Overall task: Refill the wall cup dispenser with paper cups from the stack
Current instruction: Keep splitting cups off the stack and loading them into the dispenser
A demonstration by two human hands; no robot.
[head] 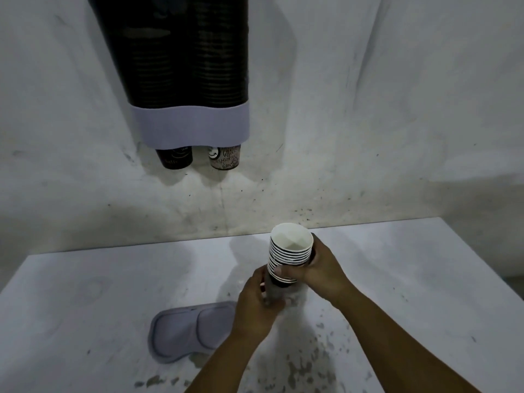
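Note:
A stack of paper cups (290, 251) with white rims stands upright over the white table, mouths up. My right hand (323, 269) grips its upper part from the right. My left hand (255, 304) holds the lower part, which looks wrapped in clear plastic. On the wall above hangs the cup dispenser (192, 123), two dark see-through tubes full of cups above a pale lilac base. A black cup (174, 157) and a printed cup (225, 156) poke out of its bottom.
The dispenser's lilac lid (184, 333) lies flat on the white table (85, 293), left of my left hand. The tabletop is speckled with worn patches near its front. The stained white wall (368, 123) rises right behind the table.

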